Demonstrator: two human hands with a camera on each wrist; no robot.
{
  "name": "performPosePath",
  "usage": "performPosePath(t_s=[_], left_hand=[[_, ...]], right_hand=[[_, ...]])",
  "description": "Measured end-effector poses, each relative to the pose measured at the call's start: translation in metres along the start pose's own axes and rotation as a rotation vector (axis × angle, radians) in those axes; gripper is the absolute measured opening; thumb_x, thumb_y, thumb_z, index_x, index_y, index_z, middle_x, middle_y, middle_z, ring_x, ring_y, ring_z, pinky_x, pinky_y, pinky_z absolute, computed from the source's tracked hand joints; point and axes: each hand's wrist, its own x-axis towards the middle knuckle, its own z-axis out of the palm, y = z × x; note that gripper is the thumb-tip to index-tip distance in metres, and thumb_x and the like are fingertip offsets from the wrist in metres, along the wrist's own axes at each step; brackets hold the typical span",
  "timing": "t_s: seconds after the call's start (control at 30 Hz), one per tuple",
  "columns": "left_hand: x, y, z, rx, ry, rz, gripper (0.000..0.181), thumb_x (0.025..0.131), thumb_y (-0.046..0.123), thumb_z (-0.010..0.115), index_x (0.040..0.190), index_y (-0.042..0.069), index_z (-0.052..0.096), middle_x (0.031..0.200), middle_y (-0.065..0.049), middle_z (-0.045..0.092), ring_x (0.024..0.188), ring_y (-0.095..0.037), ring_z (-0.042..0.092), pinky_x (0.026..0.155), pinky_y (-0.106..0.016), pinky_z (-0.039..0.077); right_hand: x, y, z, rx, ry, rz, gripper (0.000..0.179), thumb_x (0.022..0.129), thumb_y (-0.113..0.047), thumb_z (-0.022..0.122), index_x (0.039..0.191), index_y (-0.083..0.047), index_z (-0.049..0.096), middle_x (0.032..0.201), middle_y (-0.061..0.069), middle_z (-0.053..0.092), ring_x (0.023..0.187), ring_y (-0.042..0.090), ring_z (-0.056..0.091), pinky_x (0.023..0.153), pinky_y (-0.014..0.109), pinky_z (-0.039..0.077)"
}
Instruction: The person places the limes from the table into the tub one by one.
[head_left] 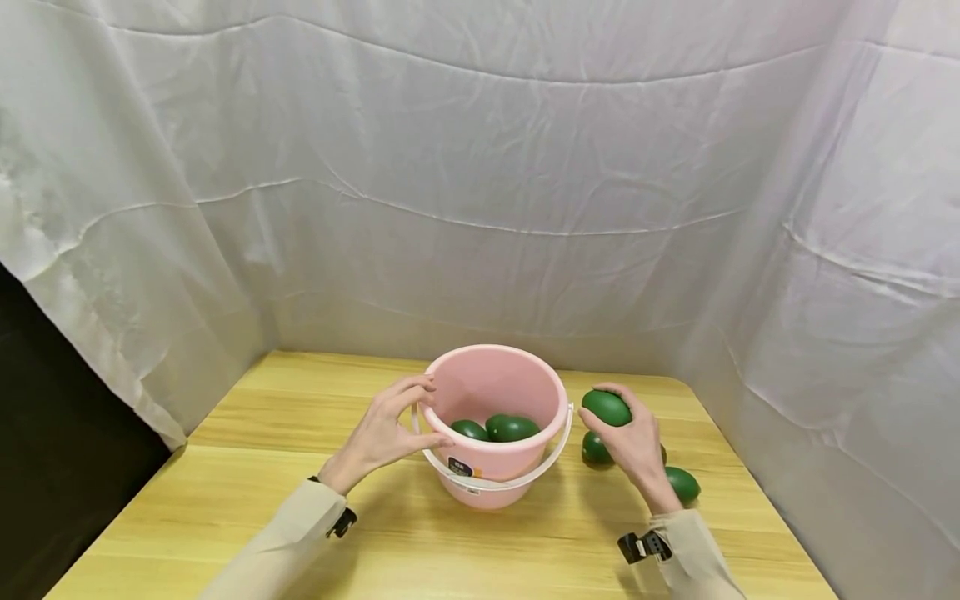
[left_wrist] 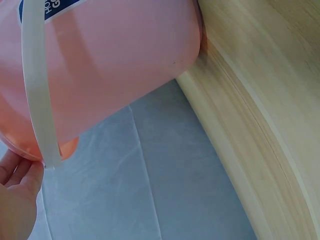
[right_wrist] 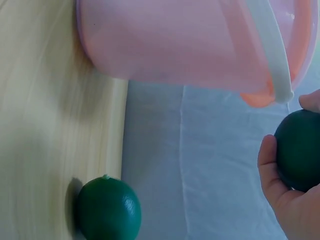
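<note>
A pink bucket [head_left: 517, 461] stands upright on the table, its white handle [head_left: 557, 450] hanging down at the front. My left hand [head_left: 382, 423] holds the left side of its rim, thumb at the front; in the left wrist view, fingertips [left_wrist: 32, 175] show right at the rim by the handle's joint. To the right of the bucket, my right hand [head_left: 636, 437] grips a dark green avocado [head_left: 606, 407] above the table, with fingers and thumb around it in the right wrist view. Inside the bucket lie avocados [head_left: 512, 427], partly hidden by the front rim.
Below and beside my right hand, several more avocados rest on the wooden table [head_left: 300, 433], including one avocado [head_left: 596, 450] near the bucket and another avocado [head_left: 682, 483] by the right wrist. A pale cloth curtain [head_left: 480, 167] surrounds the table's back and sides.
</note>
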Motion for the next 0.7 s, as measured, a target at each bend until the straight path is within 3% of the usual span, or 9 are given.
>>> performPosePath(t_s=[0.2, 0.33, 0.53, 0.7], left_hand=[[0.0, 0.001, 0.0, 0.011, 0.018, 0.014, 0.05, 0.065, 0.049, 0.088, 0.091, 0.013, 0.065, 0.121, -0.014, 0.065, 0.117, -0.029, 0.061, 0.1, -0.048, 0.051], [0.001, 0.002, -0.001, 0.006, 0.011, 0.001, 0.051, 0.064, 0.048, 0.089, 0.091, 0.011, 0.066, 0.122, -0.015, 0.065, 0.117, -0.028, 0.061, 0.101, -0.047, 0.051], [0.001, 0.001, 0.0, 0.0, 0.0, -0.01, 0.048, 0.064, 0.046, 0.089, 0.089, 0.014, 0.065, 0.12, -0.013, 0.066, 0.118, -0.028, 0.061, 0.101, -0.048, 0.051], [0.001, 0.001, -0.001, 0.005, -0.001, -0.023, 0.047, 0.063, 0.046, 0.09, 0.088, 0.016, 0.064, 0.121, -0.013, 0.066, 0.118, -0.027, 0.061, 0.101, -0.047, 0.051]], right_hand=[[0.004, -0.006, 0.005, 0.064, 0.036, -0.062, 0.041, 0.08, -0.021, 0.082, 0.117, -0.022, 0.066, 0.109, 0.006, 0.067, 0.083, 0.022, 0.06, 0.066, 0.033, 0.053], [0.006, -0.012, 0.008, 0.084, 0.017, -0.119, 0.044, 0.079, -0.014, 0.083, 0.119, -0.019, 0.065, 0.115, 0.003, 0.065, 0.086, 0.019, 0.06, 0.068, 0.029, 0.054], [0.003, -0.034, 0.008, 0.083, -0.022, -0.137, 0.054, 0.079, -0.003, 0.08, 0.128, -0.008, 0.056, 0.124, 0.014, 0.061, 0.089, 0.02, 0.059, 0.071, 0.028, 0.054], [0.001, -0.053, 0.005, 0.104, -0.023, -0.128, 0.053, 0.078, -0.002, 0.08, 0.127, -0.005, 0.058, 0.12, 0.015, 0.062, 0.085, 0.018, 0.059, 0.069, 0.027, 0.054]])
